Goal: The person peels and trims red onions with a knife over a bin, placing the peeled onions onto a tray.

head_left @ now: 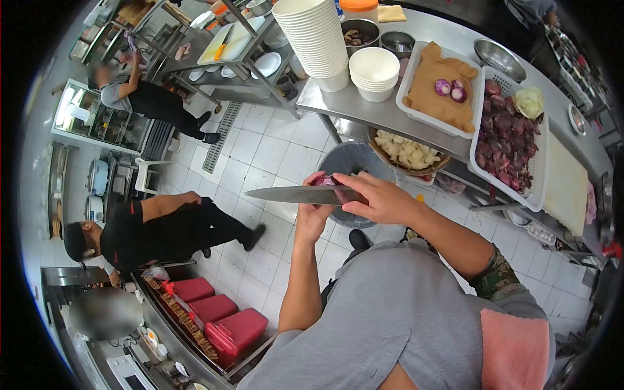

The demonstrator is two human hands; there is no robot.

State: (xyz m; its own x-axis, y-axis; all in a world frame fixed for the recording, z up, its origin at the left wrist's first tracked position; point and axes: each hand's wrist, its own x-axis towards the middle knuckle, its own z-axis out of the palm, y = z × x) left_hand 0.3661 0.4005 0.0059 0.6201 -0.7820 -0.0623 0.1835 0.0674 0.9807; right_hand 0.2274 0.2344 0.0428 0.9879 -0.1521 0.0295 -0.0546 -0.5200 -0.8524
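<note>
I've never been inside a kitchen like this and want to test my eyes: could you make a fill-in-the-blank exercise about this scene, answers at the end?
1. Of the person's left hand and right hand, the one gripping the long steel knife is the ____.
2. The other hand holds a round purple vegetable called an ____.
3. Purple onions lying on the crumpled brown sheet number ____.
4. The tall stack of round bowls is coloured ____.

Missing words: right; onion; three; white.

Our long grey steel table [369,110] holds round white bowls [375,73] left of a rectangular white plastic tray [434,118]; right of that, round purple onions [510,140] in a rectangular white plastic basket [542,162].
</note>
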